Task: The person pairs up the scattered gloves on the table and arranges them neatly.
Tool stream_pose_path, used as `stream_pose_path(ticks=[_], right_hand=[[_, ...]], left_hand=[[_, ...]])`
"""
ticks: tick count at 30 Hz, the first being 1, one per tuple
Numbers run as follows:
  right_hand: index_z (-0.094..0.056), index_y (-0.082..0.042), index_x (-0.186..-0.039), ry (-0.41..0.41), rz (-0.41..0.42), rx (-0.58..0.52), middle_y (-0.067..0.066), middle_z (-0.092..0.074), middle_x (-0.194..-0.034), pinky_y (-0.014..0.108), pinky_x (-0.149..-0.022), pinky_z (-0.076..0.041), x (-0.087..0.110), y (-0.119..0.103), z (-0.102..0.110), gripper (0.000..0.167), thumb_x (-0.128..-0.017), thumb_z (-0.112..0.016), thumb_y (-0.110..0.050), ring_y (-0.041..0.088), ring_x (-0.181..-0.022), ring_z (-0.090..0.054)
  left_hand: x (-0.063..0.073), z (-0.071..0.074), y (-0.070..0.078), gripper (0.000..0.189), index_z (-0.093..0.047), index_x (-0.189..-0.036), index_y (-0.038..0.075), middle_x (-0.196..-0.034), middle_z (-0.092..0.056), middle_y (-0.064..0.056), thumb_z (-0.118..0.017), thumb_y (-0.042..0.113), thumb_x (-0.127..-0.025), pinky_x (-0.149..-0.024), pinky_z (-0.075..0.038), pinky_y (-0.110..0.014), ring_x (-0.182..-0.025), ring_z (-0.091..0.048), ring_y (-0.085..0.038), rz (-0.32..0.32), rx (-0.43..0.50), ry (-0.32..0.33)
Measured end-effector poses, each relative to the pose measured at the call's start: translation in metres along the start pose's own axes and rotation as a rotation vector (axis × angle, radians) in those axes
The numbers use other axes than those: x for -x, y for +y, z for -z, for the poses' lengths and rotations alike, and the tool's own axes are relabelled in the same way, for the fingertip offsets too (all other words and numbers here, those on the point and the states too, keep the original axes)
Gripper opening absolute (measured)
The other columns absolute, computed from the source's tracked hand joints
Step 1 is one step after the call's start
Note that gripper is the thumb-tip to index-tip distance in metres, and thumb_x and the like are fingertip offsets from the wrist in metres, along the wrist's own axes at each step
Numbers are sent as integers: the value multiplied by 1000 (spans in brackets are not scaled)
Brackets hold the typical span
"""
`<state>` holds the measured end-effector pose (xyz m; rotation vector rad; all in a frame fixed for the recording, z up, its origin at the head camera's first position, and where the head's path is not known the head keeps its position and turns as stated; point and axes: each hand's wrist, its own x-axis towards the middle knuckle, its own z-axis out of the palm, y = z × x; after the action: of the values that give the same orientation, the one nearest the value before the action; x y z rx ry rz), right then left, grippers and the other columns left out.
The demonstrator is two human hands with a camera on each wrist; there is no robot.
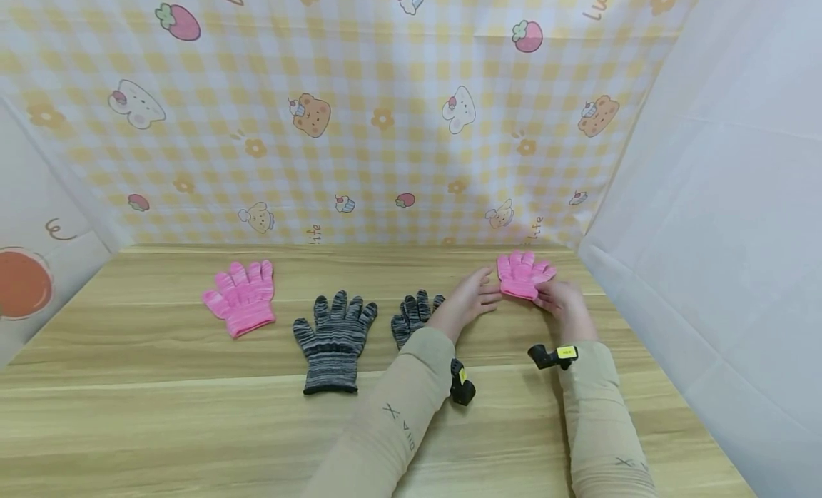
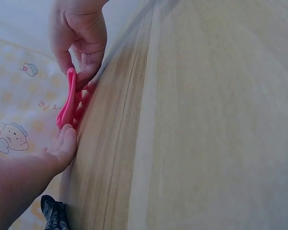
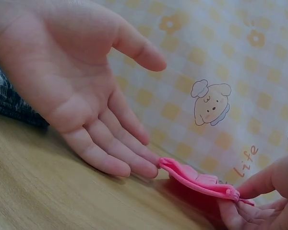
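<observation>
Right hand (image 1: 565,302) is pinching one corner of the cuff (image 3: 194,183) on the pink glove (image 1: 519,272), which is lying at two o'clock on the worktop (image 1: 501,419). From the glove's eight o'clock, the left hand (image 1: 472,298) is spreading its fingers loosely, its fingertips seeming to be touching the opposite edge but gripping nothing. Because only one corner is being pinched, the glove could be swivelling or slipping free under any pull towards four o'clock; the left fingertips would be giving little resistance. The cuff's mouth is looking narrow, so a finger going in might be catching the knit and bunching it. Also, the left sleeve (image 1: 401,398) is overlapping a dark glove (image 1: 416,309) at eight o'clock, so a low forearm could be dragging it askew.
</observation>
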<state>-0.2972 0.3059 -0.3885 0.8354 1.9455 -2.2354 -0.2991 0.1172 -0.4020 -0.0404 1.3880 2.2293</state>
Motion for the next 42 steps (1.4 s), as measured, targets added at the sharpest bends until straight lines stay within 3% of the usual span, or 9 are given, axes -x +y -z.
stream_pose_path(ticks=[7,17,23,26,28,30,32,41,42], right_hand=[[-53,2,-89,-72,4,21,4,-58,-71,20,-61,-53,6,-3,4,7,-89,-52,8,11,-62,-58],[-48,2,-95,-229,-6,79,4,-56,-71,22,-61,-53,9,-5,7,9,-88,-50,8,12,-62,-58],[-54,-1,-83,-328,23,93,2,-56,-70,22,-61,-52,6,-4,12,12,-91,-47,5,12,-62,-57],[-51,3,-101,-360,38,125,-1,-57,-68,21,-61,-52,6,-4,14,11,-92,-45,5,10,-62,-57],[-39,9,-130,-372,42,151,-3,-56,-67,20,-61,-51,6,-5,14,38,-92,-44,5,8,-62,-56],[-8,5,-150,-394,44,177,-5,-56,-66,18,-61,-51,7,-5,14,67,-92,-42,6,6,-62,-55],[14,-2,-149,-413,47,193,-5,-56,-67,18,-61,-51,9,-7,13,81,-92,-42,5,5,-62,-55],[10,-1,-150,-458,69,225,-6,-56,-68,17,-61,-49,20,-16,10,79,-92,-43,5,3,-60,-54],[2,3,-151,-471,77,227,-6,-56,-68,17,-60,-49,20,-17,10,74,-92,-43,6,3,-60,-54]], left_hand=[[-1,0,0,67,-22,-145,-12,-131,-49,-31,-44,32,-100,-102,-40,-46,-119,-52,-39,9,6,-12],[-1,2,-2,58,-30,-144,-10,-124,-56,-28,-43,28,-102,-98,-44,-42,-114,-56,-37,9,0,-20],[-1,4,-3,54,-36,-139,-12,-118,-60,-26,-43,26,-102,-96,-46,-40,-110,-59,-35,13,-1,-16],[-1,4,-5,49,-41,-136,-11,-114,-62,-24,-44,24,-102,-95,-47,-39,-109,-60,-34,10,-2,-19],[-1,3,-6,45,-45,-134,-10,-111,-63,-24,-45,22,-102,-95,-47,-38,-108,-60,-34,2,-1,-22],[-2,3,-7,41,-48,-132,-8,-111,-63,-24,-45,21,-102,-94,-48,-38,-108,-60,-35,-6,7,-28],[-2,2,-8,39,-49,-131,-7,-111,-62,-26,-45,19,-102,-94,-48,-39,-109,-60,-37,-16,16,-29],[-1,3,-9,36,-53,-125,-8,-115,-62,-26,-52,16,-99,-94,-48,-39,-110,-59,-35,-23,27,17],[0,3,-8,35,-54,-124,-8,-114,-62,-25,-53,16,-98,-94,-48,-39,-109,-60,-35,-23,35,21]])
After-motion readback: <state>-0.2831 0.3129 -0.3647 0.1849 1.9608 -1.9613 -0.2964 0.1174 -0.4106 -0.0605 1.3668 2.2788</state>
